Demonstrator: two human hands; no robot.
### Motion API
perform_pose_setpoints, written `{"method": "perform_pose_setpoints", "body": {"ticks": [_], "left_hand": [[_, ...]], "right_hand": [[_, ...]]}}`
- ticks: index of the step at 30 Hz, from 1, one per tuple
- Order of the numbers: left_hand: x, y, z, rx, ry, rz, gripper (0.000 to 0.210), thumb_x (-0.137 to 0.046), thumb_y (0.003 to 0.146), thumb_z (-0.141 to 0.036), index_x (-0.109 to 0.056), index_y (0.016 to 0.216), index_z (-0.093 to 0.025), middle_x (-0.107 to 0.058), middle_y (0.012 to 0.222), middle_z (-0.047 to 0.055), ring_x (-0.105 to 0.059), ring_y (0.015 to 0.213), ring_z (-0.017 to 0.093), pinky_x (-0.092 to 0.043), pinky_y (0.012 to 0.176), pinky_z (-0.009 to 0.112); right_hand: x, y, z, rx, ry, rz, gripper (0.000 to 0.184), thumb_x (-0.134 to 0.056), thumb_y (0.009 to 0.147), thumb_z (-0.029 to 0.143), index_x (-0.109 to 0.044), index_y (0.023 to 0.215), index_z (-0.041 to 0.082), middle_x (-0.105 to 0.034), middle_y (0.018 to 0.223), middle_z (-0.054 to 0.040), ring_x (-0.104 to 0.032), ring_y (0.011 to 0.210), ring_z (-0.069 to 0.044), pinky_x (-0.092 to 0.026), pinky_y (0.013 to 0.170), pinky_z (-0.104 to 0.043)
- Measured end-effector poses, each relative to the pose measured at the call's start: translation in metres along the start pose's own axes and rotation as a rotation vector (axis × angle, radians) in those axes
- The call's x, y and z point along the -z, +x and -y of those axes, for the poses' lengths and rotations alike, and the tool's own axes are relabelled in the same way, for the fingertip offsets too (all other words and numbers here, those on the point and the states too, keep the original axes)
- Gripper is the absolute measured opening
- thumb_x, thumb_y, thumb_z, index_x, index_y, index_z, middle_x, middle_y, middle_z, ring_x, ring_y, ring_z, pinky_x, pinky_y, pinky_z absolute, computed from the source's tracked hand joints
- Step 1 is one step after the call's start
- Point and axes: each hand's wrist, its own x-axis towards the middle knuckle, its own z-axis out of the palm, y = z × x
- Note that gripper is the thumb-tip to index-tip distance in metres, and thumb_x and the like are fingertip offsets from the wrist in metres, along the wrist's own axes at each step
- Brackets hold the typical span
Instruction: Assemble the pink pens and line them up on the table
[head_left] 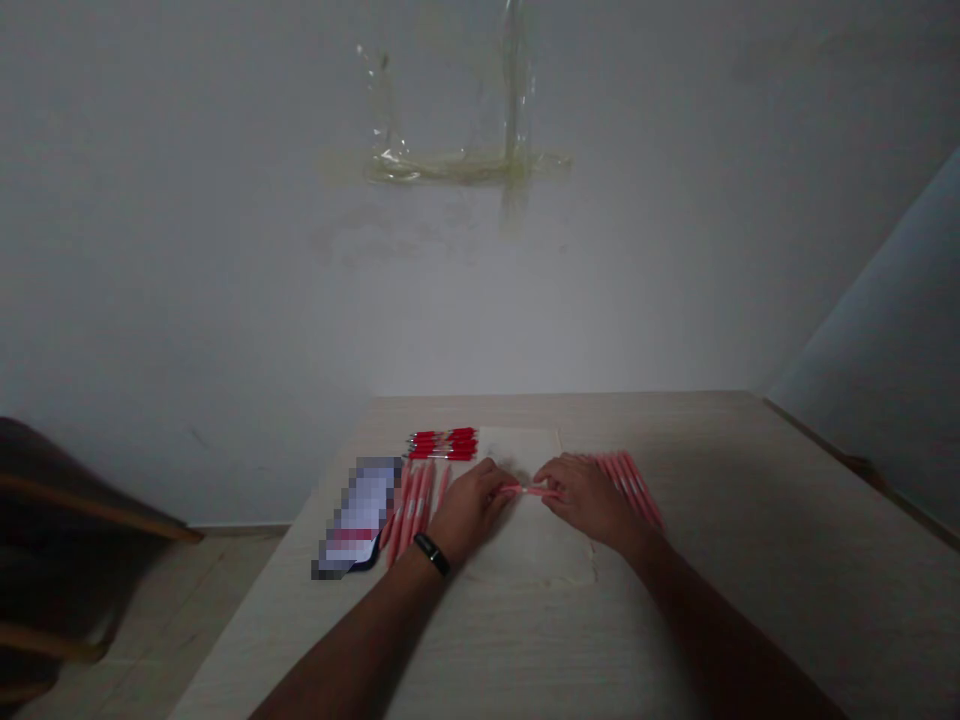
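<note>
A thin pink pen (524, 490) with a pale band at its middle lies level between my two hands, over a white sheet (544, 555). My left hand (476, 505), with a black band on the wrist, pinches its left end. Its right end sits in the closed fingers of my right hand (589, 495). Several pink pens (412, 505) lie side by side just left of my left hand. More pink pens (634, 485) lie in a slanted row beside my right hand, partly hidden by it. Fingertip detail is small and dim.
Several red pens (444, 443) lie stacked at the back left of the wooden table (750, 560). A phone (360, 515), its screen blurred, rests at the left edge. Behind the table rises a wall with tape (450, 170). A dark chair (67, 560) stands at left.
</note>
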Motion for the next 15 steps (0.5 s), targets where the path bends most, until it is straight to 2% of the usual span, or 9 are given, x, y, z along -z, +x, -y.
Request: {"method": "perform_pose_setpoints", "body": {"ticks": [3,6,15], "left_hand": [[-0.0024,-0.0004,0.0004,-0.012,0.01,0.027,0.025,-0.049,0.098,-0.033,-0.069,0.103,-0.019,-0.06,0.096,0.007,-0.058,0.086,0.018,-0.044,0.075,0.027],[-0.0035,-0.0007,0.0001,-0.019,0.014,0.038,0.022,-0.05,0.097,-0.031,-0.068,0.104,-0.02,-0.06,0.096,0.006,-0.058,0.085,0.017,-0.045,0.075,0.027],[-0.0028,-0.0003,0.0023,0.014,0.022,-0.023,0.023,-0.05,0.098,-0.034,-0.068,0.101,-0.02,-0.061,0.097,0.006,-0.058,0.087,0.017,-0.045,0.076,0.027]], "right_hand": [[-0.0022,-0.0019,0.0022,0.023,0.047,0.08,0.028,-0.066,0.084,0.015,-0.066,0.112,0.023,-0.07,0.101,-0.0035,-0.062,0.095,-0.019,-0.043,0.088,-0.032],[-0.0059,-0.003,0.0031,0.043,0.088,0.133,0.023,-0.061,0.09,0.021,-0.067,0.112,0.024,-0.071,0.108,-0.0041,-0.062,0.102,-0.02,-0.044,0.091,-0.031],[-0.0017,-0.004,0.005,0.0,-0.041,0.159,0.03,-0.053,0.095,0.021,-0.066,0.122,0.027,-0.073,0.109,-0.0041,-0.063,0.102,-0.021,-0.041,0.093,-0.033]]}}
